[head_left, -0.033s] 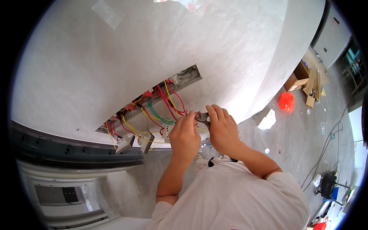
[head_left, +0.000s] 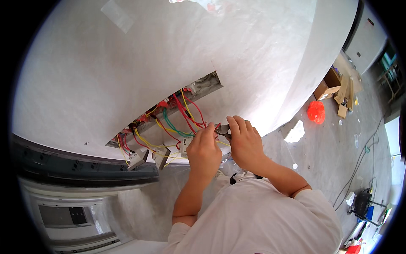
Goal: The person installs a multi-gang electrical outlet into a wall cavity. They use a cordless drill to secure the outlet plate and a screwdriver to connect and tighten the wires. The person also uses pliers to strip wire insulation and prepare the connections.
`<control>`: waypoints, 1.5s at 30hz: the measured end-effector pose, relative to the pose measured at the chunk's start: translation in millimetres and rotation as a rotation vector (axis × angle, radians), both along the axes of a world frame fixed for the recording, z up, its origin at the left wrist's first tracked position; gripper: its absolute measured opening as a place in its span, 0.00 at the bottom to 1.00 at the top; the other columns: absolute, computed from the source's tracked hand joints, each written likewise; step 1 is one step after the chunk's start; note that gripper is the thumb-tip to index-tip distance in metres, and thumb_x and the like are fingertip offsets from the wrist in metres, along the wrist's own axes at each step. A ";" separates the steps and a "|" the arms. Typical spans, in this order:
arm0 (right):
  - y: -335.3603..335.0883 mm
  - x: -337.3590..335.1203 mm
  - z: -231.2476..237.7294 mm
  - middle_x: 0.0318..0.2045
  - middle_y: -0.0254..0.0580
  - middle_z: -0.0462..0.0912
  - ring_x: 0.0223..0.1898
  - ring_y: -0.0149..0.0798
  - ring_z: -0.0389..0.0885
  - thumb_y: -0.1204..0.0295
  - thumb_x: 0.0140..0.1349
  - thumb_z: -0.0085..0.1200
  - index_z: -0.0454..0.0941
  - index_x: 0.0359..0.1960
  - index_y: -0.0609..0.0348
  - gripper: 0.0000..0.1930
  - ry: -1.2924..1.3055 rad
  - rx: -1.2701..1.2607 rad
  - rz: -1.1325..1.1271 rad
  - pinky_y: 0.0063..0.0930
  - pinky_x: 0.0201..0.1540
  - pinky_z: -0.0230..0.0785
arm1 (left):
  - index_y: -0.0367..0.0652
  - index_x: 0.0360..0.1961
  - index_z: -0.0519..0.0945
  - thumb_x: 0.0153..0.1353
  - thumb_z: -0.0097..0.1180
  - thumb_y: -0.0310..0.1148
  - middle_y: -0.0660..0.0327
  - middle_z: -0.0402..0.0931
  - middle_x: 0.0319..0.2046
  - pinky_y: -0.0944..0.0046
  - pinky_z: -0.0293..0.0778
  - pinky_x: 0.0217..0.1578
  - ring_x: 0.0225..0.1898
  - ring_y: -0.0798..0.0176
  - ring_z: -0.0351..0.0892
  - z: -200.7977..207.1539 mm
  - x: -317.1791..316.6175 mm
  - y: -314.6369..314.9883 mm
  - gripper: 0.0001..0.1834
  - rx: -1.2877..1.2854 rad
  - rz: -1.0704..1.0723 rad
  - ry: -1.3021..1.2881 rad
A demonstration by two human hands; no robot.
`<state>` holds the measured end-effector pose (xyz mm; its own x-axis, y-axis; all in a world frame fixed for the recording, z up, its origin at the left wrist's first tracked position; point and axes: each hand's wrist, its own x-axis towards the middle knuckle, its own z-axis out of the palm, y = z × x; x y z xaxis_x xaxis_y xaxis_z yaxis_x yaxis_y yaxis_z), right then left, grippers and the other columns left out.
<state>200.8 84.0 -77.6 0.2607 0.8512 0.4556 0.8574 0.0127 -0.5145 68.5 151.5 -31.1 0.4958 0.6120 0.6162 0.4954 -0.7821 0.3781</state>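
Note:
My left hand (head_left: 204,146) is closed, its fingertips pinching red wires (head_left: 200,124) that come out of a long slot in the wall. In my closed right hand (head_left: 245,143) is a pair of pliers (head_left: 221,129); its metal jaws sit right beside my left fingertips, at the red wire ends. Most of the handles are hidden by my palm. Just left of my left hand hangs a white socket module (head_left: 184,146) on its wires. Two more, a socket (head_left: 160,156) and another socket (head_left: 137,159), dangle farther left.
The recessed wall slot (head_left: 207,86) holds red, yellow and green wires. Below it runs a dark ledge (head_left: 84,169). On the floor to the right lie a cardboard box (head_left: 327,86), a red plastic bag (head_left: 316,112), a white piece (head_left: 294,132) and a loose cable (head_left: 357,165).

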 end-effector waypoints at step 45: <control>-1.8 14.3 3.5 0.44 0.52 0.79 0.45 0.56 0.80 0.72 0.67 0.61 0.73 0.49 0.61 0.14 0.558 -0.054 0.309 0.46 0.45 0.72 | 0.44 0.23 0.73 0.48 0.79 0.39 0.63 0.71 0.18 0.59 0.67 0.19 0.19 0.58 0.71 20.0 -10.9 22.1 0.22 0.189 -0.196 0.105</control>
<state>215.1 82.2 -74.1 0.1848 0.9432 0.2763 0.4211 0.1780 -0.8894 57.5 173.6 -11.1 0.6603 0.3770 0.6494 0.3565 -0.9186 0.1708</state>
